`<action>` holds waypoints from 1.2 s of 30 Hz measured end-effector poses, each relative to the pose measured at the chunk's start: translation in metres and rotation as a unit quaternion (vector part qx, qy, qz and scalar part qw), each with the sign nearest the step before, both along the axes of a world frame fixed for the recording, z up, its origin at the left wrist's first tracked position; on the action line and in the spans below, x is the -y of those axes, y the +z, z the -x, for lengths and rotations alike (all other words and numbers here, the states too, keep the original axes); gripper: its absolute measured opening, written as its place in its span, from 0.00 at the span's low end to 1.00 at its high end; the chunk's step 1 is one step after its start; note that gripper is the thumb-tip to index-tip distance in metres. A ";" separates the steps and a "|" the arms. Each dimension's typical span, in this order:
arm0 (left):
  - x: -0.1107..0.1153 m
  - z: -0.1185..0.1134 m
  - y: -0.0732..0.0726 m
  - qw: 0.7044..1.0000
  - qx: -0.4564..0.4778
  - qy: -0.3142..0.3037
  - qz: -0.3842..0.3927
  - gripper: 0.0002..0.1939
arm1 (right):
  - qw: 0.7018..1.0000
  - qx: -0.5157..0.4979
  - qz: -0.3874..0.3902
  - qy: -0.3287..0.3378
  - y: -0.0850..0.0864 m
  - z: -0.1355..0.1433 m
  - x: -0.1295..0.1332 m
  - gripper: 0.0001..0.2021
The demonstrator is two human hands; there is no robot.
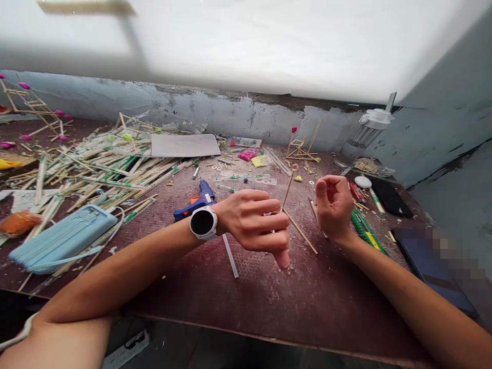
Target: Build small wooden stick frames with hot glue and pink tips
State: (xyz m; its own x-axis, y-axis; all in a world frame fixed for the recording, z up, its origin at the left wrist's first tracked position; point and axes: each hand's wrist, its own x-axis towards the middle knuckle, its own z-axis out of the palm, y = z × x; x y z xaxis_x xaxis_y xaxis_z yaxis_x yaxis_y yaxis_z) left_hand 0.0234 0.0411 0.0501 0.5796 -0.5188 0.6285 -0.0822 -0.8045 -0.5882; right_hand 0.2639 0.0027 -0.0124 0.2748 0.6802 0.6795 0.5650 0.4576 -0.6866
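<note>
My left hand [259, 220], with a white watch [203, 223] at its wrist, is closed around joined thin wooden sticks. One stick [288, 188] rises from it and another [302, 232] slants down to the right towards the table. My right hand [333, 205] is curled at the right, apart from those sticks; whether its fingers hold anything is hidden. A thin stick [313, 207] lies just left of it. Behind my left wrist rests a blue glue gun [196, 202], and a clear glue stick [230, 256] lies below the wrist.
Bundled wooden sticks [103, 164] cover the left, near a light-blue power bank [65, 238]. Small stick frames [302, 148] stand at the back. A green cutter [367, 230], a black phone [392, 197] and a dark tablet [430, 271] lie at the right.
</note>
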 end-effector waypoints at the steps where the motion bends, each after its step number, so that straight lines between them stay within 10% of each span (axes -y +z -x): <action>1: 0.000 0.000 0.000 1.000 -0.012 0.013 0.011 0.26 | 1.000 0.007 -0.029 -0.005 0.001 0.000 0.003 0.13; 7: -0.006 -0.002 -0.005 0.961 -0.153 0.111 0.202 0.23 | 0.971 0.146 -0.178 0.071 0.005 0.013 0.031 0.07; 15: -0.010 -0.003 -0.011 0.905 -0.221 0.111 0.347 0.23 | 0.952 0.083 -0.083 0.282 0.026 0.035 0.050 0.20; 26: -0.024 0.001 -0.014 0.857 -0.282 0.078 0.425 0.26 | 0.923 0.007 0.046 0.381 0.034 0.034 0.047 0.05; 36: -0.026 -0.001 -0.006 0.765 -0.317 0.045 0.559 0.32 | 0.925 0.069 -0.013 0.373 0.027 0.035 0.046 0.12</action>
State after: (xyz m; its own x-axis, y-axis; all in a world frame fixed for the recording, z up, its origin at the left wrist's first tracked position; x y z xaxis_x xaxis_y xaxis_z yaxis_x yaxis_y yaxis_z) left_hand 0.0248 0.0674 0.0443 0.9535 0.1967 0.2284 0.0187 -0.7949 0.6065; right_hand 0.2289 -0.0432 0.0148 -0.3553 0.6284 0.6920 0.1670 0.7711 -0.6145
